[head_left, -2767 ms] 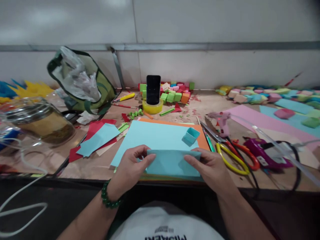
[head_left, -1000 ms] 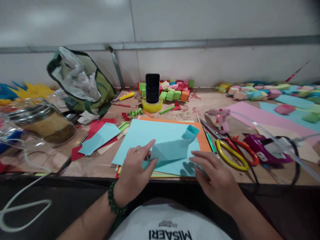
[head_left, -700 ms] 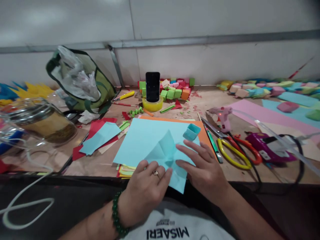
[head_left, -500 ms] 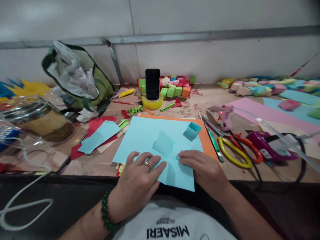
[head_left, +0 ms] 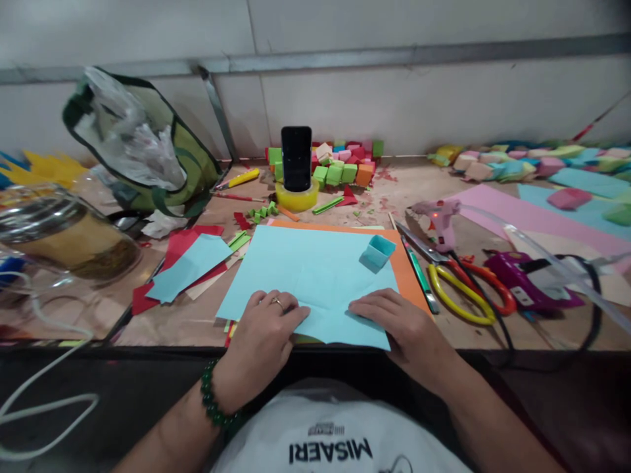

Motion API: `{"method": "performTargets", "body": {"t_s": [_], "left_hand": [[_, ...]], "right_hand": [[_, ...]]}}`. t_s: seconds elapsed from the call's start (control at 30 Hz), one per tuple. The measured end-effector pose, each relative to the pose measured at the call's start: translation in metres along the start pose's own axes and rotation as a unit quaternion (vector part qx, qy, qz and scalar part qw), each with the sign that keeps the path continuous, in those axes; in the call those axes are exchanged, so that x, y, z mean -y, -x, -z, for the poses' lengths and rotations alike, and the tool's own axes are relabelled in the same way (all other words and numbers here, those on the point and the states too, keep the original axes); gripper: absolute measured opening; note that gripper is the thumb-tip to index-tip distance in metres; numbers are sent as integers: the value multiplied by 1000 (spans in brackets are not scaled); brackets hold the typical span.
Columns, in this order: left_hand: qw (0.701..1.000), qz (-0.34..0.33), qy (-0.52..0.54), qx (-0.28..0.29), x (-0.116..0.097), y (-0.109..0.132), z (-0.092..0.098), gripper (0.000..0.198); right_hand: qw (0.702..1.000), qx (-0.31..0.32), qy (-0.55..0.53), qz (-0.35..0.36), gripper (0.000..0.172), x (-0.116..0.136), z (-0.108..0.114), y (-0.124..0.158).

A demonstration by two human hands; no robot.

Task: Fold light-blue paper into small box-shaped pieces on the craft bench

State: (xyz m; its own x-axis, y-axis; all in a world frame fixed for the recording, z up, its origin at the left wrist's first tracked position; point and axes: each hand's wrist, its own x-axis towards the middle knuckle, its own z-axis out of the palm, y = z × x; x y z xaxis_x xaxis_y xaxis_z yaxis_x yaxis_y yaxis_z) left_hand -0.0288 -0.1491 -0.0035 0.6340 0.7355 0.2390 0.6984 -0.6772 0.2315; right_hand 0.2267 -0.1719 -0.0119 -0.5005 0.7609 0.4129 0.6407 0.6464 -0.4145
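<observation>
A light blue paper sheet (head_left: 296,256) lies before me, and another light blue piece (head_left: 357,330) at its near side juts past the table edge. My left hand (head_left: 269,332) is closed on the paper's near left part, fingers bent and thumb along the surface. On the right side, my right hand (head_left: 401,322) grips the paper with its fingers on top; its thumb is hidden. Faint creases run between the hands. A small open light blue paper box (head_left: 379,251) rests on the sheet's far right corner.
An orange sheet (head_left: 407,272) lies underneath. To the right are a green cutter (head_left: 420,276), scissors (head_left: 463,292), a pink glue gun (head_left: 441,223) and a purple device (head_left: 530,282). A phone (head_left: 296,157) stands in a tape roll (head_left: 296,197). Left: paper scraps (head_left: 192,266), a jar (head_left: 73,243), a bag (head_left: 192,157).
The raised light blue flap between my hands now lies flat. The paper's near edge has come up toward the table, and both hands have shifted slightly. The view has tilted a little.
</observation>
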Motion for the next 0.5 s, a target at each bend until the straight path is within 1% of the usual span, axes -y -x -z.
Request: {"method": "performTargets", "body": {"t_s": [0.1, 0.17, 0.23, 0.3, 0.37, 0.4, 0.43, 0.47, 0.5], "left_hand": [[998, 30, 49, 14, 5, -2, 1, 64], [995, 41, 89, 17, 8, -4, 2, 68], [989, 47, 139, 11, 11, -5, 3, 64], [981, 60, 185, 5, 11, -8, 4, 53], [974, 93, 206, 6, 8, -11, 4, 29], [972, 117, 206, 10, 7, -12, 4, 18], [969, 141, 203, 12, 5, -13, 3, 11], [967, 159, 199, 10, 4, -15, 1, 11], [966, 169, 194, 5, 3, -16, 0, 18]], "right_hand": [[1000, 2, -14, -8, 41, -2, 3, -2], [1000, -3, -21, -12, 36, -3, 6, -2], [999, -8, -35, -17, 31, -3, 8, -1], [998, -12, -50, -38, 25, 0, 10, 0], [995, -13, -50, -90, 18, 4, 11, 1], [991, -14, -44, -128, 19, 6, 10, 2], [985, -20, -39, -170, 22, 7, 9, 2], [977, -31, -33, -209, 27, 8, 7, 3], [969, -45, -25, -241, 32, 8, 5, 3]]}}
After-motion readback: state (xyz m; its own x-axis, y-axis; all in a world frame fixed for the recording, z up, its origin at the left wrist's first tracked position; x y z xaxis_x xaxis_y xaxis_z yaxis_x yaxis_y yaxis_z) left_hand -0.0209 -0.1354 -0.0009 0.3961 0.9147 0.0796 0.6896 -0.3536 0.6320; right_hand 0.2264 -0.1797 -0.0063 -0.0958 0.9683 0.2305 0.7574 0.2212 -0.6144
